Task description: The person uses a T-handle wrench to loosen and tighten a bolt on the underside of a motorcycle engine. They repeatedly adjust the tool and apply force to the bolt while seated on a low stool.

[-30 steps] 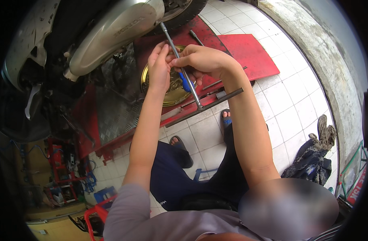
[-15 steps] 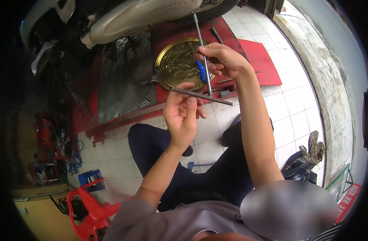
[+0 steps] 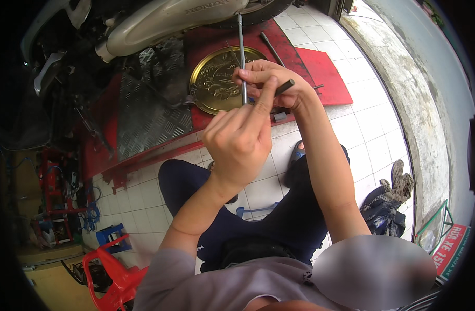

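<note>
Ahead of your fingers [image 3: 258, 78], the long steel rod [image 3: 241, 57] runs up to the motorcycle's silver exhaust [image 3: 165, 20], which closes off the way forward. Beneath them lies the brass tray [image 3: 211, 78] on the red lift platform [image 3: 320, 72], with a loose black bar [image 3: 271, 47] just beyond. To their right the white tiled floor [image 3: 367, 140] gives open passage. Toward you, your own knees [image 3: 299, 207] block the lower path.

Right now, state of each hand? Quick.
Left hand: mostly curled, index finger raised against the long metal rod; a firm grip cannot be told.
Right hand: closed on the rod, with the dark crossbar handle sticking out.
</note>
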### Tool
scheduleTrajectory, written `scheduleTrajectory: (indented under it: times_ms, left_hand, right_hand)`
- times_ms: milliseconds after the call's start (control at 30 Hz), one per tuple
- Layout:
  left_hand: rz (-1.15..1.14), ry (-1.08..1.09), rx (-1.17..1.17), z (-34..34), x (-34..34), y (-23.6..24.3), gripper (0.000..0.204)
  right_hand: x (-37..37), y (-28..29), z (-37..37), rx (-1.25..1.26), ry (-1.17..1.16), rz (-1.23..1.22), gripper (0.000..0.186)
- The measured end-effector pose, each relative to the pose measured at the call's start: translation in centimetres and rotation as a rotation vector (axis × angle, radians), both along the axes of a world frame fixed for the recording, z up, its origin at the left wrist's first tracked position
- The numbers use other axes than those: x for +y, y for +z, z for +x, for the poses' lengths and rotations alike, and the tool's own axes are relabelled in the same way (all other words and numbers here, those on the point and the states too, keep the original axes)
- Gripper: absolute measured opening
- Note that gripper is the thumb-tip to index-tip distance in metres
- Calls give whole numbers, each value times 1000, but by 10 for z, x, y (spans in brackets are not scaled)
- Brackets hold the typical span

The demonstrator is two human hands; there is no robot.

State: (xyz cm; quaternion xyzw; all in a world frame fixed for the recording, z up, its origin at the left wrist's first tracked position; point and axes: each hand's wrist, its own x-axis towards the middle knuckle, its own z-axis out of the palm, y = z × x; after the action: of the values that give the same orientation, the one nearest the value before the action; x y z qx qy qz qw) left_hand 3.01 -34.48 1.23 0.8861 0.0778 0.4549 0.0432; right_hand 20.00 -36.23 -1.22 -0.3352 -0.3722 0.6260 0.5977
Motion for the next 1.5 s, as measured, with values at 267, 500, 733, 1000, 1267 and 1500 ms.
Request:
scheduleTrajectory:
  times_ms: [267,500,733,1000,1267,1500]
  left_hand:
    - [-559,-119,601,-20,-21,-22,57]
    - [-794,-24,258,-31,-7,-3,72]
    - [-495,-198,613,-32,-15,-6,76]
    - [-631,-101,350,-41,-14,8,73]
    - [-694,49,742,-45,-5,0,80]
    - [-506,-233,519,-39,-10,0,81]
  right_hand:
    - [-4,-6,16,79,80,68,28]
    - [3,-9,9,23,25,18,30]
    - [8,-10,13,-19,7,-17,29]
    - [17,-13,10,17,-68,3,26]
    - [19,-13,12,68,-109,20,24]
    - [23,-13,15,91,-117,43,23]
